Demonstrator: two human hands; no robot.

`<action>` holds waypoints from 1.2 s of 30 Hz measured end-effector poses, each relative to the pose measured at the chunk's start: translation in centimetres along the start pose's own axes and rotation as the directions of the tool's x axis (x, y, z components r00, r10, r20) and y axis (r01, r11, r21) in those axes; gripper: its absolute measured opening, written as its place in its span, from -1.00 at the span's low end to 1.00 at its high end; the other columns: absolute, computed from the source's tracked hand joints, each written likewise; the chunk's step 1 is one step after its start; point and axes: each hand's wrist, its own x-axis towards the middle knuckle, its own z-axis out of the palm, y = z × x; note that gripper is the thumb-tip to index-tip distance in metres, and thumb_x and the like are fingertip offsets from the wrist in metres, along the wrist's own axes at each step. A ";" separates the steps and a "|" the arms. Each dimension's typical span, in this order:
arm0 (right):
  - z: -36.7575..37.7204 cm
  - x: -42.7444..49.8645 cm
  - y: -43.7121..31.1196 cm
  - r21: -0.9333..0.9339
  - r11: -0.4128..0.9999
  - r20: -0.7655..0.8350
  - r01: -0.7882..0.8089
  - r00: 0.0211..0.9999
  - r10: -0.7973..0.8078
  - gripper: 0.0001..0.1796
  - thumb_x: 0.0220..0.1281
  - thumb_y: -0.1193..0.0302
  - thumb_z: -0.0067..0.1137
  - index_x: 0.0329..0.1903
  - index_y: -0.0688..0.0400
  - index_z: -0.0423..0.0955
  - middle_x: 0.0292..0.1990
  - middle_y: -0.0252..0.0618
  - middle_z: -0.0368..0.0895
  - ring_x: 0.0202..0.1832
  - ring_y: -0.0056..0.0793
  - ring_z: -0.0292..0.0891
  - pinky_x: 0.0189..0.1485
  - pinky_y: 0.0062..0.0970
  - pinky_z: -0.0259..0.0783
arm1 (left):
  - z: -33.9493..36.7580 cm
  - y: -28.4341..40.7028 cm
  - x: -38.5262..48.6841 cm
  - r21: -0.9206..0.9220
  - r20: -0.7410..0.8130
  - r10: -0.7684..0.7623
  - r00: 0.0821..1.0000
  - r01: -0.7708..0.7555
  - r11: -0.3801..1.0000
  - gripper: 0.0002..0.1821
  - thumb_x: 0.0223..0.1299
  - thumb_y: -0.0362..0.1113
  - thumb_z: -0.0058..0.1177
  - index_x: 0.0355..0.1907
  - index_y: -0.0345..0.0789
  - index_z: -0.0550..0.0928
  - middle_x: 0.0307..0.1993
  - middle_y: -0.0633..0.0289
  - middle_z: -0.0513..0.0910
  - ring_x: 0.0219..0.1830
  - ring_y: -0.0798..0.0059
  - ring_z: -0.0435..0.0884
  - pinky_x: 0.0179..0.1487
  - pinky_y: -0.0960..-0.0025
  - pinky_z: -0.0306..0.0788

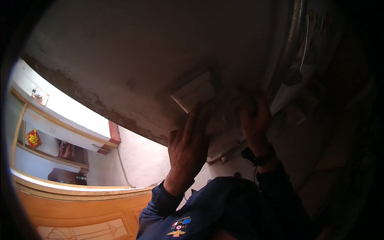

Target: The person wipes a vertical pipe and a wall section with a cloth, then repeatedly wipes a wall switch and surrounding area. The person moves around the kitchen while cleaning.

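Note:
A white wall switch plate (195,91) is set in a dim, stained wall (120,60) in front of me. My left hand (189,147) reaches up to the wall, with its fingers stretched out at the plate's lower edge. My right hand (256,120), wearing a dark wristwatch (259,156), is raised close to the wall further right. Its fingers are bent, and their tips are lost in shadow. Between the two hands the wall area is too dark to tell whether either hand holds something.
A dark pipe-like edge (295,27) runs along the upper right, with a thin pale cord or wire (305,42) beside it. At lower left is a wooden door (90,213). Beyond the wall's edge lie a tiled floor (144,153) and a bright room with a red and gold hanging ornament (33,138).

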 end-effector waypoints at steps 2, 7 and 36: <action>-0.2 0.0 -0.5 0.056 0.998 0.083 -0.034 0.996 0.029 -0.66 0.23 0.65 0.19 0.07 0.27 0.58 -0.21 -0.18 0.54 -0.16 -0.35 0.54 -0.07 -0.40 0.48 | 0.7 -0.4 -0.3 0.093 -0.060 0.067 0.996 -0.061 0.994 -0.22 0.11 -0.42 0.41 0.45 -0.17 0.50 0.57 0.13 0.37 0.07 0.25 0.58 0.18 0.21 0.43; -0.9 1.1 -0.8 0.122 0.991 0.041 0.048 0.998 -0.054 -0.65 0.19 0.70 0.15 0.05 0.27 0.57 -0.22 -0.21 0.51 -0.18 -0.41 0.50 -0.08 -0.48 0.44 | 2.2 -0.5 -0.4 0.046 -0.119 0.095 0.988 -0.090 0.995 -0.23 0.08 -0.42 0.37 0.43 -0.19 0.52 0.53 0.13 0.44 -0.07 0.32 0.55 0.10 0.28 0.40; 5.8 -3.9 -7.0 0.199 0.964 0.213 0.178 0.952 -0.220 -0.60 0.08 0.56 0.26 0.05 0.19 0.59 -0.22 -0.06 0.50 -0.26 -0.04 0.57 -0.24 -0.22 0.51 | -1.0 -7.5 -6.3 -0.298 -0.323 0.022 0.946 -0.124 0.946 -0.74 0.27 -0.54 0.26 0.00 -0.33 0.69 -0.02 0.08 0.74 -0.05 0.14 0.71 0.03 0.21 0.56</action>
